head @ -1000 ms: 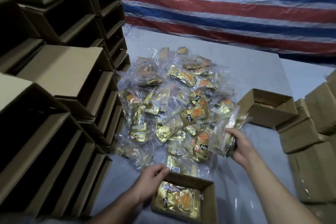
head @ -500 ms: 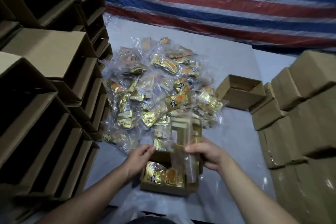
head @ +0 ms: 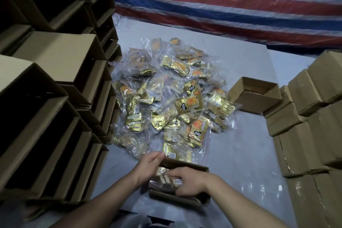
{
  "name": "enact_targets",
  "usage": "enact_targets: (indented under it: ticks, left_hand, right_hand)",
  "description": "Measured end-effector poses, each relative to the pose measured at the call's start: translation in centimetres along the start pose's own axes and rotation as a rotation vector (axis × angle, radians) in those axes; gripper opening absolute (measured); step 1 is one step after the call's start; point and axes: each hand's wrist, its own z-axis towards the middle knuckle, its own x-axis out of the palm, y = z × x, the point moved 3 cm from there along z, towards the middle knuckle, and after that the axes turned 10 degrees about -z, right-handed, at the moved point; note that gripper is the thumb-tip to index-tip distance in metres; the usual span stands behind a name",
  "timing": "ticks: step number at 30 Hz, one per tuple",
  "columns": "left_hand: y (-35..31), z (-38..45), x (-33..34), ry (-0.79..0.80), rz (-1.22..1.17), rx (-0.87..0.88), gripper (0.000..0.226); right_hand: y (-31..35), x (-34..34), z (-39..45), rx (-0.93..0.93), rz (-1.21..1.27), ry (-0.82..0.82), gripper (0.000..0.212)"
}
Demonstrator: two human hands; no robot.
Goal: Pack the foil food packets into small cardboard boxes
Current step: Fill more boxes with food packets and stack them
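Note:
A heap of gold foil packets in clear bags [head: 174, 98] lies on the grey table [head: 240, 153]. Close to me stands a small open cardboard box [head: 187, 165] with packets inside. My left hand [head: 149, 165] grips the box's far left corner, fingers curled over its rim. My right hand [head: 190, 184] reaches into the box from the right. Between its thumb and fingers it holds a clear bag of packets [head: 164, 179], which lies low in the box. The hand hides most of the box's inside.
Tall stacks of empty open boxes [head: 55, 98] wall off the left side. Closed boxes [head: 314, 116] are stacked at the right, and another open box [head: 255, 96] stands beside them. A red, white and blue striped tarp [head: 222, 5] hangs behind the table.
My right hand carried a clear bag of packets from the heap to the near box and lowered it inside. My left hand stayed on the box's corner. The view shifted.

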Motion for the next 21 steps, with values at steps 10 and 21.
enact_targets:
  ticks: [10, 21]
  left_hand:
    - [1.3, 0.7, -0.2, -0.057, -0.044, -0.012, 0.033]
    - [0.7, 0.7, -0.1, -0.023, 0.045, 0.059, 0.031]
  right_hand:
    - [-0.7, 2.3, 3.1, 0.153, -0.398, -0.036, 0.080]
    - [0.5, 1.4, 0.9, 0.299, -0.048, 0.039, 0.030]
